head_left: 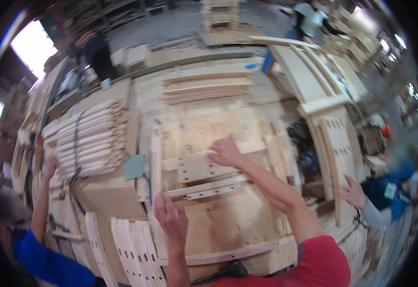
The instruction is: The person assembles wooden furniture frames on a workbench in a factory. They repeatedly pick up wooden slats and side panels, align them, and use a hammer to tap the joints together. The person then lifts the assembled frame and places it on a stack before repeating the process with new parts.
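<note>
My right hand reaches across the bench with curled fingers on the upper right part of a pale wooden board with round drilled holes. Nearer to me, my left hand has its fingers stretched and thumb apart, beside a long upright wooden rail. Between the hands lies a narrow drilled strip. These pieces lie on a plywood work surface, with a curved wooden rail along its near side.
A strapped bundle of wooden slats lies left, near a co-worker's hand. Stacked boards lie beyond. A green-grey piece is beside the rail. At right, another person's hand touches a slotted board.
</note>
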Motion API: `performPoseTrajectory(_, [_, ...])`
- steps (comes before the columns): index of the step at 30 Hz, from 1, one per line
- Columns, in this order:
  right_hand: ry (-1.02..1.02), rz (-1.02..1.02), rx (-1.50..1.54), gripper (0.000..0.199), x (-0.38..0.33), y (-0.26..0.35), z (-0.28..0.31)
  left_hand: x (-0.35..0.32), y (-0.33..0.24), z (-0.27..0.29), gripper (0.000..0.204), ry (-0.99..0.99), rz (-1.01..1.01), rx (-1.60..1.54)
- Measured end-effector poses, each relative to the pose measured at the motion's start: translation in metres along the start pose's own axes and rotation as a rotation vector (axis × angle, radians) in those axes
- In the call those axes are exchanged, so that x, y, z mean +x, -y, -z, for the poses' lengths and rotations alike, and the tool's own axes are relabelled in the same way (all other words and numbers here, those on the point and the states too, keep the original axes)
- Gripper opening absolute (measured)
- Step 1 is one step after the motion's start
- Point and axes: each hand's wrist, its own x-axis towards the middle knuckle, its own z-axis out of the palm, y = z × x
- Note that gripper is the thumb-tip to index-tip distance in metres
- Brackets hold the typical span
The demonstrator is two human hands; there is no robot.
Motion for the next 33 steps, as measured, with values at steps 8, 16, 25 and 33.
performPoseTrajectory(8, [-0.428, -0.530, 0.126, 0.057, -0.159, 0.074, 0.021, 0.138, -0.030, -0.140, 0.044, 0.321, -0.302, -0.305])
performPoseTrajectory(16, [-0.364, -0.905, 0.079, 0.062, -0.329, 0.020, 0.030, 0.127, -0.075, -0.166, 0.041, 0.455, -0.353, -0.253])
performPoseTrajectory(25, [-0.326, -0.871, 0.060, 0.059, -0.322, 0.019, 0.020, 0.135, -0.069, -0.158, 0.042, 0.644, -0.286, -0.194])
performPoseTrajectory(33, [-0.434, -0.838, 0.057, 0.056, -0.325, 0.018, 0.013, 0.129, -0.069, -0.162, 0.037, 0.486, -0.340, -0.208])
